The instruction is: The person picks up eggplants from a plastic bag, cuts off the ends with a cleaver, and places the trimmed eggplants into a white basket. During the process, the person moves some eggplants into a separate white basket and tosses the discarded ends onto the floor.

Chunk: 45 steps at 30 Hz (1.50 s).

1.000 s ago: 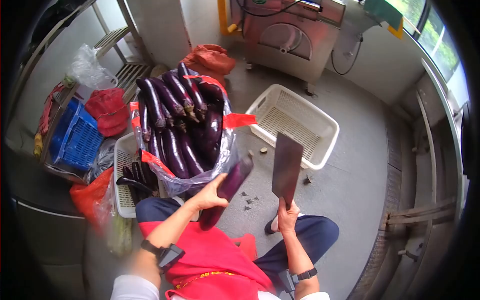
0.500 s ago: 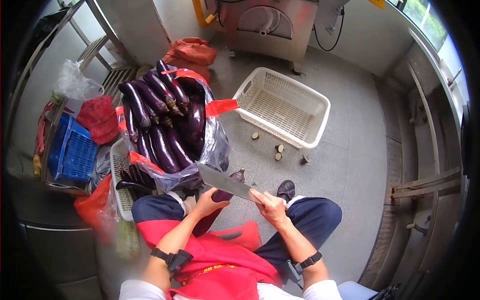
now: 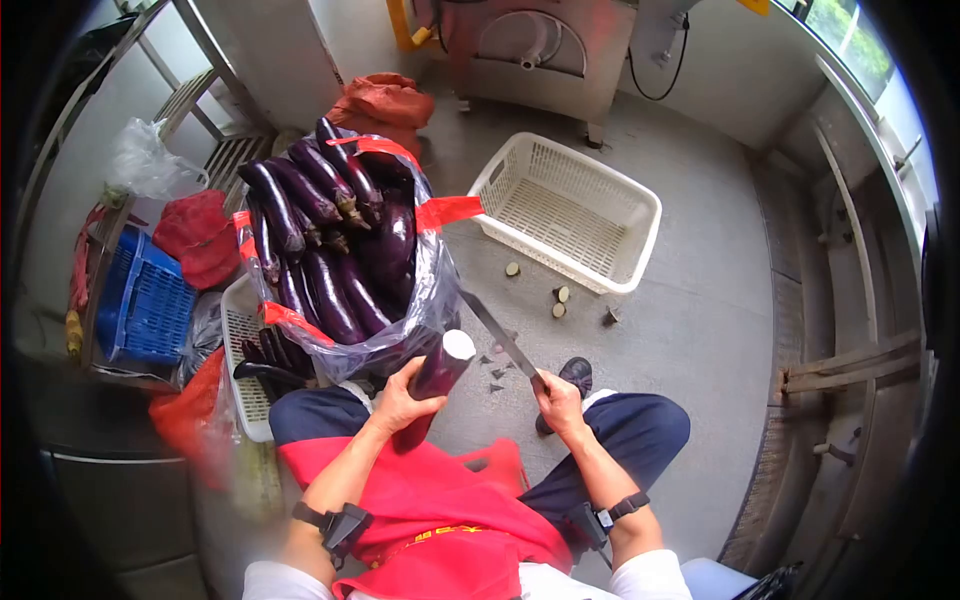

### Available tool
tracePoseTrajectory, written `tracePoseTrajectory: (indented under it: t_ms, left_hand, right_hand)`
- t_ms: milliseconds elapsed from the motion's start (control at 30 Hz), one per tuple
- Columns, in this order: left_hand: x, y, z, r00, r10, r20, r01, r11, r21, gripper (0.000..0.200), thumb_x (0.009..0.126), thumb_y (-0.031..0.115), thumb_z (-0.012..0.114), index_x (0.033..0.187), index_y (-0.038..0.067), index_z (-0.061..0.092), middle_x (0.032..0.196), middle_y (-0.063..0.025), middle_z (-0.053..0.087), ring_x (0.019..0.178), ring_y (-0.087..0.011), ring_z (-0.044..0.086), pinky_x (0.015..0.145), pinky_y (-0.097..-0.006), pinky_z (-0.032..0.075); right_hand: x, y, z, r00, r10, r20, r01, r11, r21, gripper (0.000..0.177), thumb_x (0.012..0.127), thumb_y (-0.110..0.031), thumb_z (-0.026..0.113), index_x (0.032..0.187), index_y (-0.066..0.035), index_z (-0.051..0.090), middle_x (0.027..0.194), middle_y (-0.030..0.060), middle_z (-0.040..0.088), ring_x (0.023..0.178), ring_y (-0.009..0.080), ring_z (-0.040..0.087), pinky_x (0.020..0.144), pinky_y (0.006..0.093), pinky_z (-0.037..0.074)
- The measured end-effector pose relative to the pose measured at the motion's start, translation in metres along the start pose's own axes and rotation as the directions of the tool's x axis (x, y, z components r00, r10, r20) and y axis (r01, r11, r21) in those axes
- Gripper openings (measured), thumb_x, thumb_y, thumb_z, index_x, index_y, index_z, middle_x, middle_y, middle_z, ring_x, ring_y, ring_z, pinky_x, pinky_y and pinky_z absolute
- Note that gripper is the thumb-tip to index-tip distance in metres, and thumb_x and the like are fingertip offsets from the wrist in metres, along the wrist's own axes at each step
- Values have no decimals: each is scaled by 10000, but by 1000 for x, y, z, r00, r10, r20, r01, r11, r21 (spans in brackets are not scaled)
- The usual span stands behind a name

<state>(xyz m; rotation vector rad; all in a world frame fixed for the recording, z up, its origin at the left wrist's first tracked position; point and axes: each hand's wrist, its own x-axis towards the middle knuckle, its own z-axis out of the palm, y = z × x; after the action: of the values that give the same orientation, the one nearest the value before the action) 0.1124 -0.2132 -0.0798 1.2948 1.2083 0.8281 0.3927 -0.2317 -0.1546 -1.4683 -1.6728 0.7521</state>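
Note:
My left hand (image 3: 404, 399) is closed round a purple eggplant (image 3: 438, 378), whose upper end shows a pale, freshly cut face. In my right hand (image 3: 560, 402) is a cleaver (image 3: 503, 335), its handle gripped and its blade seen nearly edge-on, apart from the eggplant. Just beyond my left hand stands a plastic bag (image 3: 437, 300) with red handles, filled with whole eggplants (image 3: 330, 290). Small dark scraps (image 3: 494, 374) lie on the floor under the blade. Farther off are several cut-off eggplant ends (image 3: 560, 294).
A white plastic basket (image 3: 640, 250) sits on the floor ahead. Another white crate (image 3: 240, 310) with dark eggplants stands left of the bag. A blue basket (image 3: 150, 300) is on the left rack. A steel machine (image 3: 540, 85) stands at the back, and a metal frame (image 3: 850, 375) lines the right.
The eggplant's stem end has been cut off, and dark scraps have appeared on the floor. The cleaver has swung away to the right, and the eggplant now points its cut face up.

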Motion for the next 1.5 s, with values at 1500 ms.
tracePoseTrajectory:
  t_ms: [1500]
  left_hand:
    - [194,15,-279,677,282,-679,466,550,693,549,751,169,642,1266,217,460,1334,-291,302,1083,-437,489,903,-476,445]
  right_hand:
    - [16,-2,28,849,524,66,-495,748,441,114,885,-142,574,821,-49,554,596,-25,506,454,40,395,402,220,292]
